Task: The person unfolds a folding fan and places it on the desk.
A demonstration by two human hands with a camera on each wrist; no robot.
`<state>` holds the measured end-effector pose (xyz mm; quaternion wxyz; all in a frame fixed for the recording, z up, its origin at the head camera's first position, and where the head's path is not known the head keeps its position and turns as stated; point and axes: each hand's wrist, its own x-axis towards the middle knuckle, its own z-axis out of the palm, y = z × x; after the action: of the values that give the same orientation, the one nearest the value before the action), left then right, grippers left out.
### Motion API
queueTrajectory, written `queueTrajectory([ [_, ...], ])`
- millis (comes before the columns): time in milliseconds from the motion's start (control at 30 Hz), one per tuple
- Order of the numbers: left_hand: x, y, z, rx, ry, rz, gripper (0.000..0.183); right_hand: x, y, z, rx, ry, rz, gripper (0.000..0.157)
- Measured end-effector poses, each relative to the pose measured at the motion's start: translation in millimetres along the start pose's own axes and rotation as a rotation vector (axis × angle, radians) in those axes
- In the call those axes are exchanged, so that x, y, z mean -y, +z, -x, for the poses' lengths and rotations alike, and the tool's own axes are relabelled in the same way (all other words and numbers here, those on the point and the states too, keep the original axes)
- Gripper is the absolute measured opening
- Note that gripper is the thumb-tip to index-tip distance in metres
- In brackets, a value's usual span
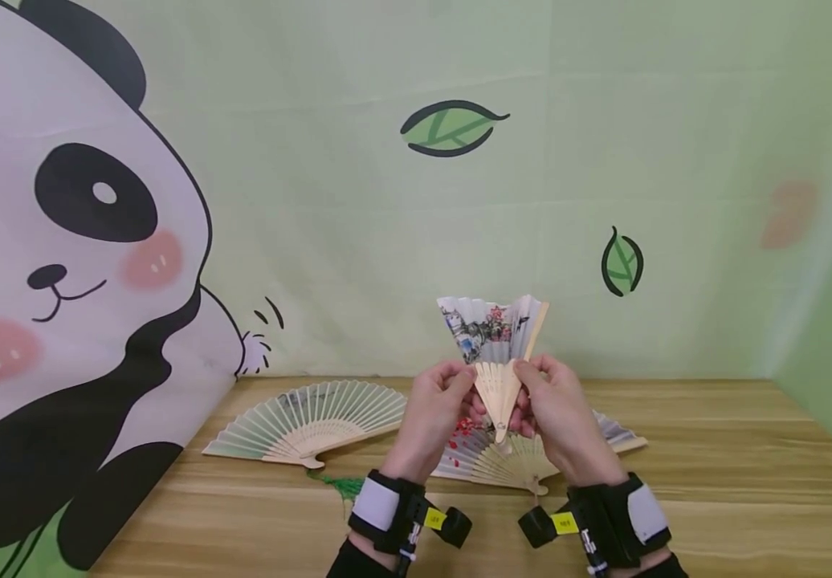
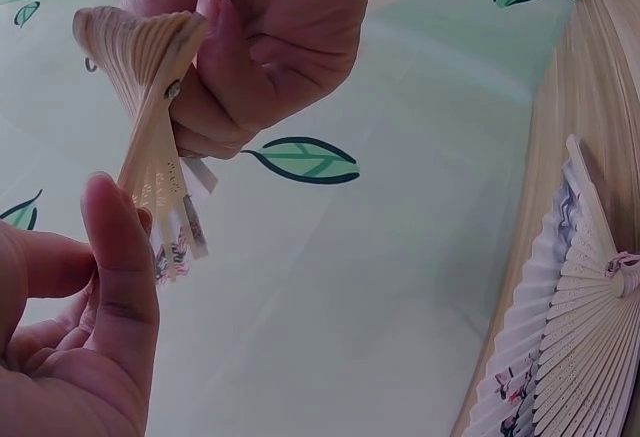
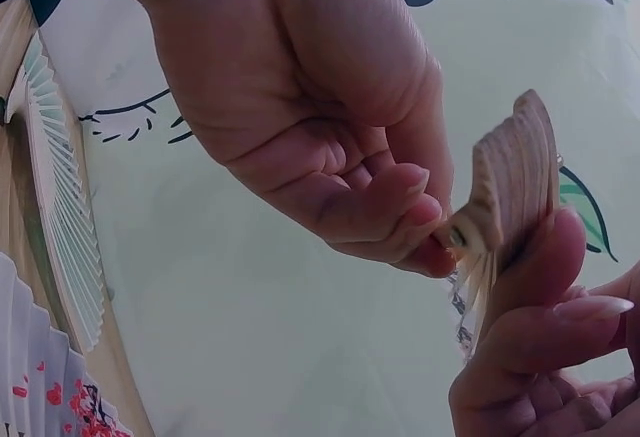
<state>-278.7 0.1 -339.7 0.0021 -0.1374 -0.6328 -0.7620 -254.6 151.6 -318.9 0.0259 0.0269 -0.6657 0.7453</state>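
A folding fan with a pale leaf, painted with red blossoms and dark figures, is held upright and partly spread above the table. My left hand pinches the left side of its light wooden ribs between thumb and fingers. On the other side, the thumb and fingers of my right hand grip the right-hand rib. The joined rib ends and their small metal pin point toward me in both wrist views. Behind and below the hands lies a second spread fan with red flowers, partly hidden by them.
On the wooden table, a spread green fan lies to the left, with a green tassel at its near end. A cloth backdrop with a panda and leaves rises behind the table.
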Motion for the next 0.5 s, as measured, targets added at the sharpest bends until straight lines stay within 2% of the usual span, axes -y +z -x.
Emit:
queueTrajectory([
  [500,-2.5,-0.7,-0.9,-0.044,0.001,0.01,0.018,1.3,-0.2,-2.6,-0.053,-0.023,-0.049,0.019],
])
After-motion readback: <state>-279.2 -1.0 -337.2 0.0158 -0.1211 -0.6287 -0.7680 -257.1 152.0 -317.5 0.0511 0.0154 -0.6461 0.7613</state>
